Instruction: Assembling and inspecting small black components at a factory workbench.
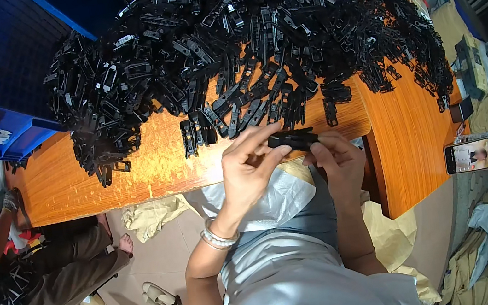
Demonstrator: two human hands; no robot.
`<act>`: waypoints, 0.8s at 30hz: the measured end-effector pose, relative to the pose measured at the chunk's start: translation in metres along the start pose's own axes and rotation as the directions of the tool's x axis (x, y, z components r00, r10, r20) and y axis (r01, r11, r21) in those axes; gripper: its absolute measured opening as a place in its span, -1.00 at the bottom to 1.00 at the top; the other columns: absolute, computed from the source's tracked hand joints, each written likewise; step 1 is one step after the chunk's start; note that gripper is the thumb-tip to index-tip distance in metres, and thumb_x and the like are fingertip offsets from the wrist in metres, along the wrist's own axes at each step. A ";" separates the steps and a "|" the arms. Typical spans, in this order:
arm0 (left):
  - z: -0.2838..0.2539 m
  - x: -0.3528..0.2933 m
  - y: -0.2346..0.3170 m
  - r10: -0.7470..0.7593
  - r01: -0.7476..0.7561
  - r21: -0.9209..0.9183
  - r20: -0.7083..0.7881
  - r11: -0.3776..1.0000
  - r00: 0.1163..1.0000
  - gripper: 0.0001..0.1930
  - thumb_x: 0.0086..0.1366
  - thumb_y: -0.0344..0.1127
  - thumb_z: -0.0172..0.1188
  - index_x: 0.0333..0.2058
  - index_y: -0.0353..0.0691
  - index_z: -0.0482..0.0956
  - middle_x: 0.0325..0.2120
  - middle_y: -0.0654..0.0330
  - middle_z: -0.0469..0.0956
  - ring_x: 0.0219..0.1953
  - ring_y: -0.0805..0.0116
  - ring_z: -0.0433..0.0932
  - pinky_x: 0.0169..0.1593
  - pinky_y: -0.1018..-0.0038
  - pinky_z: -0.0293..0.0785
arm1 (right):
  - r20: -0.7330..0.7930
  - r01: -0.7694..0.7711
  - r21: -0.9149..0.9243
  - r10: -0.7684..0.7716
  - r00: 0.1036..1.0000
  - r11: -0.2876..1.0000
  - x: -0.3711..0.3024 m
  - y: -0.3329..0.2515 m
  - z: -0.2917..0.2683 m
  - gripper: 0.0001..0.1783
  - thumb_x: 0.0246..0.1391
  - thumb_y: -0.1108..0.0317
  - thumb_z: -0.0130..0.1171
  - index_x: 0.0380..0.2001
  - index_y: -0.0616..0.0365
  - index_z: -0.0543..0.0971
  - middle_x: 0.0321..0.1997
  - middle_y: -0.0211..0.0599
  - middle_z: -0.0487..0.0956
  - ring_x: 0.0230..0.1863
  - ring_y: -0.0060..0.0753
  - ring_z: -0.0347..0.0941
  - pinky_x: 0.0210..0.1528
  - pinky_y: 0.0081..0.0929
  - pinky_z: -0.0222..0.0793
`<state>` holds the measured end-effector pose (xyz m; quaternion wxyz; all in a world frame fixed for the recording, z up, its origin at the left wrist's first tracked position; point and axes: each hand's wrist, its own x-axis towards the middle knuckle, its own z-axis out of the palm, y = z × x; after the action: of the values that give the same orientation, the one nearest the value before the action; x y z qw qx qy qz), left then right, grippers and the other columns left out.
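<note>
My left hand (pixel 248 170) and my right hand (pixel 341 161) meet just over the front edge of the wooden table (pixel 177 176). Between them they hold a small black clip-like plastic piece (pixel 293 139), level and lengthwise from left to right. The left thumb and fingers pinch its left end, while the right fingers close round its right end. Its finer details are too dark to make out. Just beyond my hands, several similar black clips (pixel 244 114) lie at the near edge of a large heap (pixel 189 46) of such pieces.
A blue plastic crate (pixel 3 120) stands at the left. Another wooden surface (pixel 407 152) adjoins on the right, with a phone (pixel 469 156) beside it. At the far left a seated co-worker (pixel 51 266) wears a glove. Brown sacks (pixel 155 217) lie on the floor.
</note>
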<state>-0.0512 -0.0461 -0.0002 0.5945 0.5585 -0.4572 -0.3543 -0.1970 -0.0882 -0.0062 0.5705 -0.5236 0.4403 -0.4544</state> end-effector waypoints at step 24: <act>-0.009 0.101 -0.022 0.170 -0.248 0.339 0.244 0.907 0.955 -0.78 0.26 -0.31 -0.05 -0.35 -0.37 0.47 -0.54 0.19 0.47 -0.53 0.54 0.45 -0.50 0.62 0.37 | 0.085 -0.148 0.178 0.134 0.987 0.973 0.011 0.016 -0.017 -0.81 -0.07 0.55 -0.01 -0.34 0.45 0.47 -0.55 -0.19 0.52 -0.69 -0.67 0.26 -0.60 -0.75 0.16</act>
<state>-0.0078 -0.1398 -0.0070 0.4634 0.5667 -0.6325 -0.2532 -0.2108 -0.1016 -0.0231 0.6629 -0.4522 0.4116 -0.4321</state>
